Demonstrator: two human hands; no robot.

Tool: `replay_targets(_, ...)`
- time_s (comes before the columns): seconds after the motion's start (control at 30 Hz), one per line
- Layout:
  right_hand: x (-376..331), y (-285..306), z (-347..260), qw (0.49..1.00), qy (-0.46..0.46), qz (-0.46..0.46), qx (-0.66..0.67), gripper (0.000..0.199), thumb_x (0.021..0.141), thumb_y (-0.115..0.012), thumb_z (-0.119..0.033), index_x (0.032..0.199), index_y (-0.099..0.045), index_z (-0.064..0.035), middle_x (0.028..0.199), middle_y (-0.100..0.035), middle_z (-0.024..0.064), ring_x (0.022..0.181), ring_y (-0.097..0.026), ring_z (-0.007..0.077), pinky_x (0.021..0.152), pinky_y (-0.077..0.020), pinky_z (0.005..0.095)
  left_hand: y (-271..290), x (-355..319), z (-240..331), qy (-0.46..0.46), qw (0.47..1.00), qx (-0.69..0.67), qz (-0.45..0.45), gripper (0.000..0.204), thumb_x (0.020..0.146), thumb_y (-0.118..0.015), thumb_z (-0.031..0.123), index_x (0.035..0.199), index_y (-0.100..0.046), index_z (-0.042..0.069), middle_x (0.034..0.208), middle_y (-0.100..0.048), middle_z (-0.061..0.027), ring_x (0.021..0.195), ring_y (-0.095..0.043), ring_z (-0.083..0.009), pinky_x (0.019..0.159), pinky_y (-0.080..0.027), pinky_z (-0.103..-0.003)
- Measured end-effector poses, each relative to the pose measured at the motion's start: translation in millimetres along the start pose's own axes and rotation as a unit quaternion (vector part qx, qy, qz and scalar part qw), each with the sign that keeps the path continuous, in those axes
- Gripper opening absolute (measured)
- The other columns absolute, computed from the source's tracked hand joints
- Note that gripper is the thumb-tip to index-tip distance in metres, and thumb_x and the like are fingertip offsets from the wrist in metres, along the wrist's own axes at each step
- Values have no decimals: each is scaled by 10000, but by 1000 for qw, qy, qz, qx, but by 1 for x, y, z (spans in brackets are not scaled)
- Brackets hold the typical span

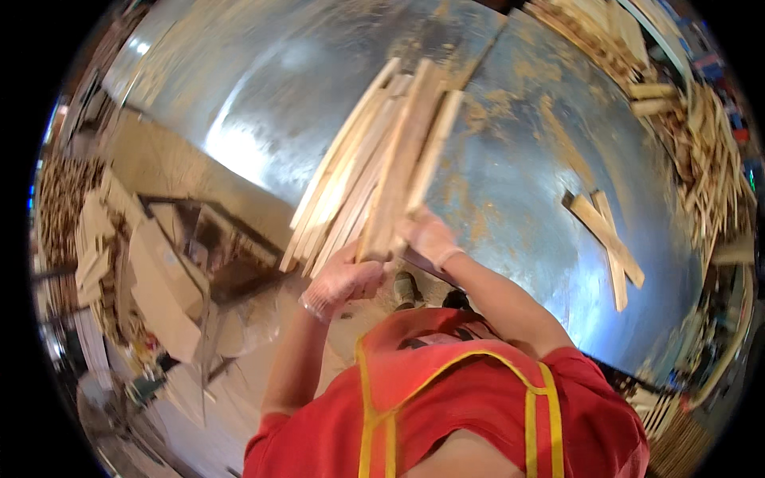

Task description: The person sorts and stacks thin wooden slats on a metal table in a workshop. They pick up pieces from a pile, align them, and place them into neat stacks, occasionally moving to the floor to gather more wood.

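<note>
My left hand (pixel 347 280), in a pale work glove, is closed around the near end of a wooden strip (pixel 405 147). From the other side my right hand (pixel 430 237), also gloved, grips the same strip close to that end. Left of this strip several more pale wooden strips (pixel 343 179) lie side by side, pointing away from me, their near ends reaching past the edge of the metal tabletop (pixel 279 88). Another strip (pixel 435 151) runs along the right side, just beyond my right hand. Blur softens the fingers, and the wood partly hides them.
Two short crossed wood pieces (pixel 610 239) rest on the tabletop at right. Sawdust is scattered across the metal. Heaps of wood strips (pixel 705 167) line the far right. At left stand a wooden bin (pixel 231 247), stacked boards (pixel 163 279) and a fan (pixel 111 410).
</note>
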State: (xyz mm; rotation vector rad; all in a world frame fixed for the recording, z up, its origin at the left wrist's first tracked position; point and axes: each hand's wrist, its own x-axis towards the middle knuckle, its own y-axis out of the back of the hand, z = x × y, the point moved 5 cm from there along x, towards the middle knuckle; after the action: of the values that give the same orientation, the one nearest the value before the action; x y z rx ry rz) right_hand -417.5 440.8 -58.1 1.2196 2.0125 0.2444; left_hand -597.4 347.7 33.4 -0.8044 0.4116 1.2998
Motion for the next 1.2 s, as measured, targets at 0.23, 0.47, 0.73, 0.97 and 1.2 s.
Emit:
replay_targets(0.23,31,59,-2,988,121,-84,44,523,969,-594,-404,1367,-620,-66,1313,-681,246,1218,-637,442,1018,-505,475,-31,19,-1,-3,999,-41,-7,454,823,-740,157,1224,-669,-44,903,-739,-126,730,-671,-161,626,-546,-295)
replay_targets(0.47,-107,320,237,840,78,467,-267,414,789,-748,-252,1128,-653,-36,1152,-693,202,1163,-629,419,1014,-511,501,-74,74,-32,-77,984,135,91,211,925,-704,137,1111,-724,38,668,-626,-18,554,-595,-122,508,-474,-289)
replay_targets(0.73,-156,411,385,877,-229,198,-373,975,739,-820,-211,1607,-382,-140,1335,-680,170,1264,-630,396,1094,-501,451,-60,109,-79,37,993,36,108,345,921,-757,222,1206,-692,38,857,-680,2,606,-598,-109,552,-479,-280)
replay_targets(0.97,-92,393,265,985,-121,120,-7,1027,807,-773,-192,1676,-243,-56,1335,-667,209,1220,-651,295,1014,-524,364,-97,72,-47,44,995,-82,38,342,906,-792,241,1164,-674,50,815,-624,19,577,-510,-63,494,-382,-238)
replay_targets(1.2,26,197,187,879,-1,133,457,396,984,-706,-279,1259,-637,-3,971,-671,58,849,-633,172,750,-548,333,-91,51,-26,-70,991,5,116,373,913,-775,269,1183,-667,36,857,-641,-5,755,-609,-89,650,-500,-276)
